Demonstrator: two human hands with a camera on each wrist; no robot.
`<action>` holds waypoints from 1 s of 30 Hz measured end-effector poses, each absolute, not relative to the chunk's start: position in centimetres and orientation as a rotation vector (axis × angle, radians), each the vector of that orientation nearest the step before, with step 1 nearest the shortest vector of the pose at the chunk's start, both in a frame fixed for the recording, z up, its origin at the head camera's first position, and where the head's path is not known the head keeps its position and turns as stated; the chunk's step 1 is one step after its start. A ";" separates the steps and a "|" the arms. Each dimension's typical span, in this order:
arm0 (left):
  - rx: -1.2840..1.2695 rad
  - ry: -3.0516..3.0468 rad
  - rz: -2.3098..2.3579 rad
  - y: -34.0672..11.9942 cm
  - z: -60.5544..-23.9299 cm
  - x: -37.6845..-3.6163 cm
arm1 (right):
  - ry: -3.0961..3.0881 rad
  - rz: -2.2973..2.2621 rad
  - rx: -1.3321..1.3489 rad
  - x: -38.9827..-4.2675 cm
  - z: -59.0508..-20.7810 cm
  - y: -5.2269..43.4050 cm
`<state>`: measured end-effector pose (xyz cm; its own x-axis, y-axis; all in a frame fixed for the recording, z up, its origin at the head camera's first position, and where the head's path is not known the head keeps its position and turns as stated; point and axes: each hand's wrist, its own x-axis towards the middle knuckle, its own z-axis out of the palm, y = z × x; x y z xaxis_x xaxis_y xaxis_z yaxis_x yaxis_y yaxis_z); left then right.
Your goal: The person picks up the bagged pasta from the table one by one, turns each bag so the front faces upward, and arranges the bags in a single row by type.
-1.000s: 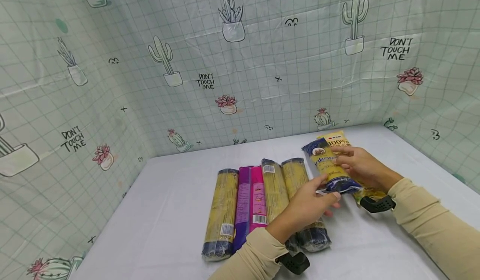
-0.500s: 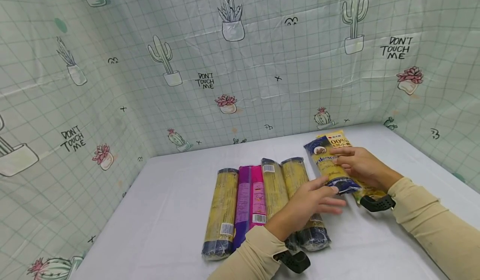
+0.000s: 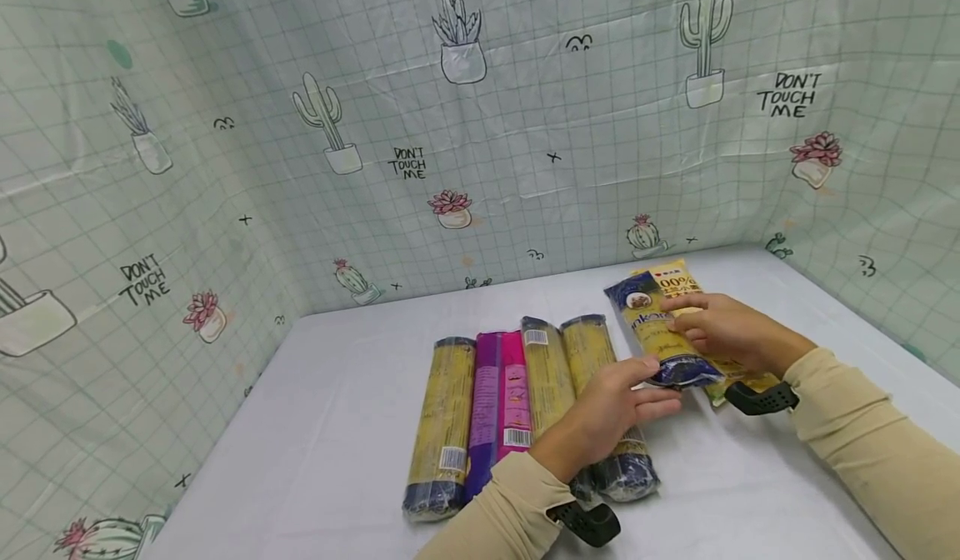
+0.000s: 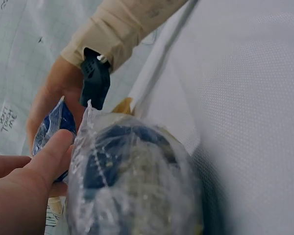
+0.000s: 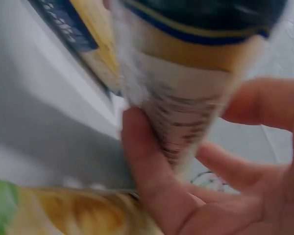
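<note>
My right hand (image 3: 731, 327) holds a blue-and-yellow pasta packet (image 3: 667, 339), tilted at the table's right; its thumb and fingers lie on opposite sides of the packet (image 5: 181, 98) in the right wrist view. The left hand (image 3: 607, 406) reaches in from below, its fingers straight and the tips right at the packet's dark blue near end. In the left wrist view that blue end (image 4: 59, 120) shows beyond the left hand (image 4: 27, 188). A yellow bag marked 100% (image 3: 678, 281) lies behind the held packet, partly covered by it and the right hand.
Left of the held packet, long spaghetti packs lie side by side: a yellow one (image 3: 442, 418), a purple-and-pink one (image 3: 501, 402), and two more yellow ones (image 3: 551, 368) (image 3: 592, 347) partly under the left arm. A cactus-print cloth (image 3: 480, 143) hangs behind the white table (image 3: 322, 443).
The left hand's fingers have loosened from around the packet's near end and now stretch out straight beside it. The right hand keeps its hold on the packet, almost in place.
</note>
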<state>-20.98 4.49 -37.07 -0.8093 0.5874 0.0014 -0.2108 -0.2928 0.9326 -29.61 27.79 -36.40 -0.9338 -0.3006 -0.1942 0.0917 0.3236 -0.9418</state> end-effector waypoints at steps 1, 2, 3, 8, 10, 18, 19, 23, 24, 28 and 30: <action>0.478 1.471 2.132 4.5 -37.1 -20.9 | 2.259 -1.612 -0.202 -29.5 -36.2 27.9; 0.479 1.477 2.134 4.5 -37.1 -20.9 | 2.260 -1.578 -0.216 -29.4 -36.0 27.9; 0.480 1.484 2.135 4.5 -37.0 -20.8 | 2.262 -1.544 -0.226 -29.4 -35.8 28.0; 0.511 1.520 2.137 4.6 -37.0 -20.7 | 2.249 -1.438 -0.308 -29.1 -35.1 28.2; 0.536 1.538 2.133 4.6 -37.0 -20.7 | 2.264 -1.415 -0.327 -29.1 -35.0 28.2; 0.596 1.610 2.079 4.6 -37.4 -20.8 | 2.310 -1.435 -0.347 -28.8 -35.3 28.0; 0.598 1.619 2.070 4.6 -37.4 -20.8 | 2.317 -1.432 -0.337 -28.8 -35.3 28.0; 0.597 1.649 2.034 4.6 -37.7 -20.9 | 2.361 -1.405 -0.305 -28.9 -35.5 28.1; 0.595 1.658 2.026 4.6 -37.7 -20.9 | 2.368 -1.401 -0.299 -29.0 -35.6 28.1; 0.579 1.693 2.011 4.5 -37.7 -21.0 | 2.400 -1.389 -0.286 -29.3 -35.7 28.1; 0.570 1.706 2.017 4.4 -37.6 -21.1 | 2.425 -1.370 -0.284 -29.4 -35.7 28.1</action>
<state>-21.06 4.43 -37.56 -0.8204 0.5709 0.0312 -0.0639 -0.1459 0.9872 -29.41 28.08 -35.73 -0.9221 -0.3348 -0.1940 -0.0066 0.5148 -0.8573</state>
